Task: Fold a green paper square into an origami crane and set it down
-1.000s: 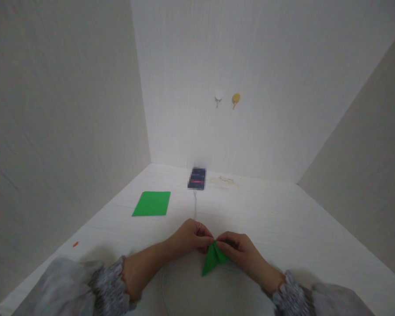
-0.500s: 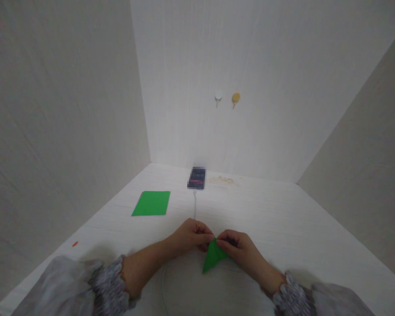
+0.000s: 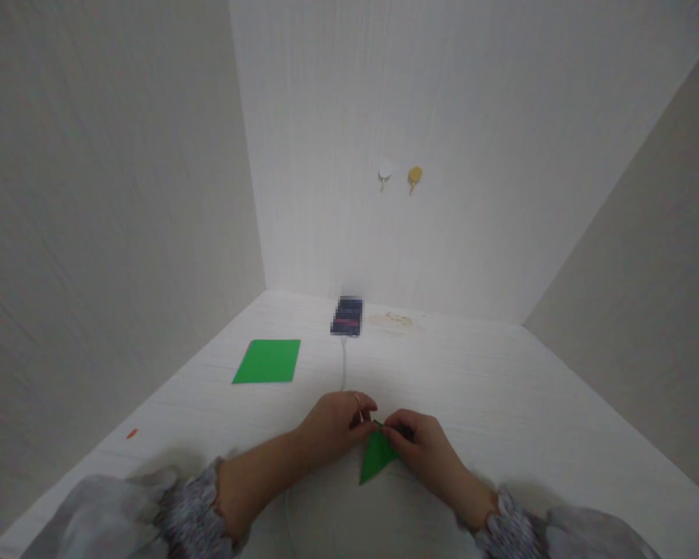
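Note:
A folded piece of green paper [image 3: 377,456], triangular in outline with one point toward me, is held just above the white table. My right hand [image 3: 422,439] pinches its upper right part between thumb and curled fingers. At the top corner of the paper, the thumb tip of my left hand [image 3: 338,419] is at or against the edge. The index finger of that hand is raised away from the thumb, leaving a gap, and a ring shows on one finger. The fingers' undersides are hidden.
A stack or sheet of green square paper [image 3: 268,361] lies to the left. Behind my hands is a phone with a blurred screen [image 3: 348,317], its white cable [image 3: 344,363] running toward me. A small orange-red scrap [image 3: 131,433] lies far left. Two hooks [image 3: 415,177] are on the back wall.
My left hand's index finger has lifted from the thumb, loosening the pinch at the paper's top corner. My right hand keeps its pinch, nearly still.

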Tool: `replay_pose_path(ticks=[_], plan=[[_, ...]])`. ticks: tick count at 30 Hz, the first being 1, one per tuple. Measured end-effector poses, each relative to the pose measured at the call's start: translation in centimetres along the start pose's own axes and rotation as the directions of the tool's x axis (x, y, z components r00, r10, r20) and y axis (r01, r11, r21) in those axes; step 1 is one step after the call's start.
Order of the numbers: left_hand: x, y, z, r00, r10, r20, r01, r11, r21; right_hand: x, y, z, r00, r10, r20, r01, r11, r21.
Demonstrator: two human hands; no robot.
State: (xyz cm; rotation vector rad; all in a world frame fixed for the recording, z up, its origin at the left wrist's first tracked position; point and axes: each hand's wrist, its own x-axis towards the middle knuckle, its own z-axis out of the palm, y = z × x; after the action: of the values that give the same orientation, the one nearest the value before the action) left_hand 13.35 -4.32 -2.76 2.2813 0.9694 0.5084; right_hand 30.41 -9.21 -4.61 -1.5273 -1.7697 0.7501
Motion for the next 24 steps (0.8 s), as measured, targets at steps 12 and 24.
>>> replay_pose_path(ticks=[12,24], plan=[[-0.4,1.2,-0.1,0.905,0.356,0.235,-0.426,0.775,0.466,-0.1,0.1,-0.5,0.999,-0.013,-0.053,0.003,0.983,-0.183],[-0.5,1.0,0.3,0.912,0.338,0.232,-0.41,0.744,0.528,-0.3,0.1,-1.0,0.989,-0.144,-0.012,0.136,0.955,-0.263]])
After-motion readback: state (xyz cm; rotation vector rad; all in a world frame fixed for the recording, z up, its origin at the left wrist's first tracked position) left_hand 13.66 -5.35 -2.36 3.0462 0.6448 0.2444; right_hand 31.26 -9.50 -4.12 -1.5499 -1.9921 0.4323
